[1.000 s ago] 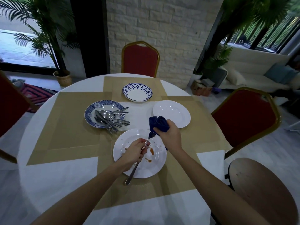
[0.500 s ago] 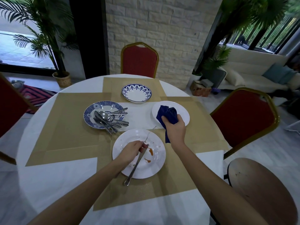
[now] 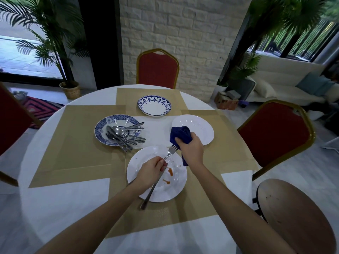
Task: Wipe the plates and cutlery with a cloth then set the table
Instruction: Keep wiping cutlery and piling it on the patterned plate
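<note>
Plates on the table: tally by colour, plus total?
Plain white round plates: 2 (sauce-smeared near plate, far-right plate)
Blue-patterned round plates: 2 (empty far plate, cutlery-laden left plate)
Total: 4

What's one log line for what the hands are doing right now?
left hand: holds fork over stained white plate | right hand: grips blue cloth beside fork tines | spare cutlery: piled on blue patterned plate

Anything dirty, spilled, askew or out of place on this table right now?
The near white plate carries orange-red sauce smears and small crumbs. Spare cutlery lies heaped across the blue patterned plate, with several handles overhanging its rim. Nothing looks broken or tipped.
</note>
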Demonstrator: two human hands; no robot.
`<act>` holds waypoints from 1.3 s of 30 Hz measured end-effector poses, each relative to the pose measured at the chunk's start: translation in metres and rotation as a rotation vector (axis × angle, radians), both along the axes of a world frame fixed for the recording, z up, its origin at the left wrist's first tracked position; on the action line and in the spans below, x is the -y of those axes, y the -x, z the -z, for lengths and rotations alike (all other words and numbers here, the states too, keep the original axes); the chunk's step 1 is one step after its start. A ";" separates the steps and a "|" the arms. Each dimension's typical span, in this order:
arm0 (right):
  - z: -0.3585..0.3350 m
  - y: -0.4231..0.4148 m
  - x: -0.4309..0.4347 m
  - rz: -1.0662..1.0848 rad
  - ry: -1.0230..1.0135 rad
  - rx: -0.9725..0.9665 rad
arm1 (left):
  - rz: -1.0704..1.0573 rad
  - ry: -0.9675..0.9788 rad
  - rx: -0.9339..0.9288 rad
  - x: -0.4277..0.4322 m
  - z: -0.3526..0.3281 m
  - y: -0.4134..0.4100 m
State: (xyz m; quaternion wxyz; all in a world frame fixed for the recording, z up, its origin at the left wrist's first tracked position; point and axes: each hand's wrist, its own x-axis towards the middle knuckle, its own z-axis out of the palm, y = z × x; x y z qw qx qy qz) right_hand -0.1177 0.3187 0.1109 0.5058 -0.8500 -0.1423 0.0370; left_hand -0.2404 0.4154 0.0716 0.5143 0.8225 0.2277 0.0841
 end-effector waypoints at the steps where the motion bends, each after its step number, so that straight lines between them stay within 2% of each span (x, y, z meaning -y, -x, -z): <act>1: -0.001 0.000 0.001 -0.073 0.002 -0.051 | 0.001 0.015 -0.001 -0.002 -0.001 0.000; 4: -0.002 0.007 0.004 -0.268 0.062 -0.162 | 0.044 0.002 -0.020 -0.010 0.000 -0.003; 7: -0.003 0.002 0.004 -0.147 -0.014 -0.185 | 0.071 0.003 -0.030 -0.015 -0.004 -0.002; 10: -0.004 -0.008 0.008 -0.015 -0.178 -0.373 | 0.086 0.093 -0.031 -0.020 -0.003 0.002; 14: 0.001 -0.009 0.014 0.037 -0.342 -0.622 | 0.029 0.240 -0.013 -0.026 -0.006 0.007; 15: 0.003 -0.010 0.015 0.060 -0.377 -0.702 | -0.035 0.363 0.007 -0.026 -0.008 0.007; 19: 0.011 -0.006 0.016 0.142 -0.565 -0.920 | -0.296 1.209 0.175 -0.036 -0.016 0.007; 20: 0.013 -0.005 0.015 0.161 -0.597 -0.936 | -0.339 1.351 0.241 -0.038 -0.016 0.006; 22: 0.014 0.001 0.013 0.192 -0.659 -0.953 | -0.376 1.457 0.325 -0.039 -0.015 0.002; 24: 0.017 0.009 0.008 0.200 -0.678 -0.966 | -0.329 1.363 0.265 -0.031 -0.016 -0.005; 26: 0.022 0.019 0.003 0.181 -0.656 -0.982 | -0.255 1.174 0.159 -0.017 -0.015 -0.013; 29: 0.028 0.029 0.003 0.146 -0.603 -0.986 | -0.321 1.051 0.161 -0.007 -0.012 -0.021; 32: 0.031 0.026 0.011 0.151 -0.463 -0.836 | -0.343 0.847 0.096 -0.014 -0.005 -0.021; 37: 0.016 0.009 0.020 0.020 -0.411 -0.570 | -0.076 0.199 -0.071 -0.018 0.001 -0.008; 39: 0.009 0.005 0.020 -0.082 -0.351 -0.423 | 0.004 0.077 -0.060 -0.014 0.000 -0.007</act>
